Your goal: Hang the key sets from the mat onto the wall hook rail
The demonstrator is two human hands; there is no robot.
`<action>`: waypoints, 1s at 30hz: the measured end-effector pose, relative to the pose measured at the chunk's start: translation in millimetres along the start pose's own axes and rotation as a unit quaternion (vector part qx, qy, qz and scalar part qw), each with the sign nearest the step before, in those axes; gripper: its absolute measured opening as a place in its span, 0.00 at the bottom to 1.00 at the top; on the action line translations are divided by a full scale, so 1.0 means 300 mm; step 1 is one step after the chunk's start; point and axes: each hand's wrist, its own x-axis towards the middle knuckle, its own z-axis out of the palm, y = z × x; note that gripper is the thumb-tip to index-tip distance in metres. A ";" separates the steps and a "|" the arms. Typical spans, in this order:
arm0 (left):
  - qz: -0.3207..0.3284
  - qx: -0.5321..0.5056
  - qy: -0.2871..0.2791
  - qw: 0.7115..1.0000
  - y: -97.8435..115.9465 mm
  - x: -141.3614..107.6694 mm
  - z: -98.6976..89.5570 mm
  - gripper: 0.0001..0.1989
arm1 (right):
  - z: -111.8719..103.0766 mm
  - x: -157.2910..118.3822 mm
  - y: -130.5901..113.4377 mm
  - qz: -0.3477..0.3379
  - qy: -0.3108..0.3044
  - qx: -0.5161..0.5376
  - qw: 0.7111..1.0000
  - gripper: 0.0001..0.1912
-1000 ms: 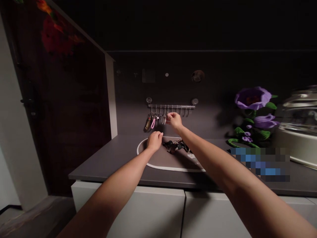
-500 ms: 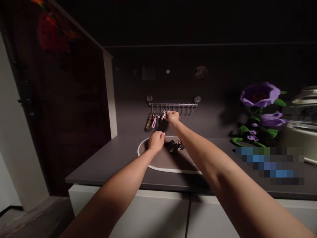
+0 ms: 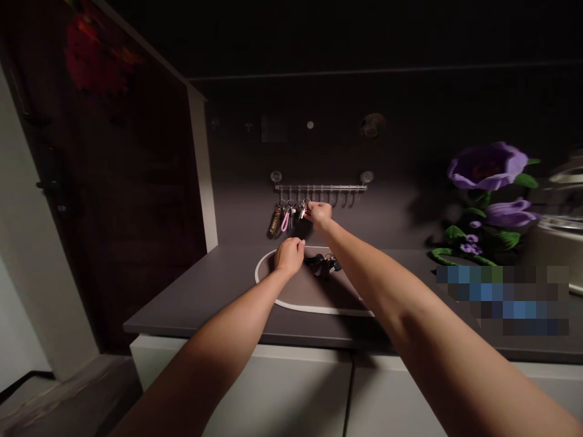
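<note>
A clear hook rail (image 3: 321, 188) is fixed to the dark wall. My right hand (image 3: 320, 213) is at its hooks, fingers pinched on a ring of silver keys (image 3: 303, 210); whether the ring sits on a hook I cannot tell. Just left of it hang a key ring with a pink loop strap (image 3: 285, 220) and one with a brown lettered tag (image 3: 274, 223). Lower down, my left hand (image 3: 289, 255) is closed above the mat's left part, and its fingers are mostly hidden. Dark keys (image 3: 322, 263) lie in a bunch on the oval brown mat (image 3: 314, 311) with a white rim.
The mat lies on a dark grey countertop (image 3: 191, 303) over white cabinets (image 3: 282, 382). Purple artificial flowers (image 3: 489, 167) and a pale appliance (image 3: 565, 249) stand at the right. A dark door (image 3: 136, 182) is at the left. A pixelated patch covers something on the right of the counter.
The view has shifted slightly. My right hand stays at the hooks with the silver keys, which are turned a little. My left hand keeps nearly the same place above the mat.
</note>
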 end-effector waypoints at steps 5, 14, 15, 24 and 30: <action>-0.003 -0.002 -0.002 1.000 -0.003 0.000 0.001 0.16 | -0.018 0.006 0.009 -0.003 -0.029 -0.039 0.999 0.05; -0.006 -0.031 -0.004 1.000 -0.004 -0.002 -0.007 0.16 | -0.054 -0.003 -0.011 -0.005 -0.057 -0.100 0.993 0.05; -0.005 -0.037 -0.003 0.999 -0.005 -0.001 -0.006 0.16 | -0.060 -0.006 -0.015 -0.003 -0.066 -0.104 0.992 0.05; 0.021 -0.121 -0.013 0.992 -0.019 0.005 0.007 0.11 | -0.120 -0.036 -0.039 -0.011 -0.073 -0.130 0.989 0.04; 0.032 -0.121 -0.036 0.991 -0.017 -0.001 0.001 0.08 | -0.170 -0.084 -0.045 -0.007 -0.124 -0.133 0.983 0.03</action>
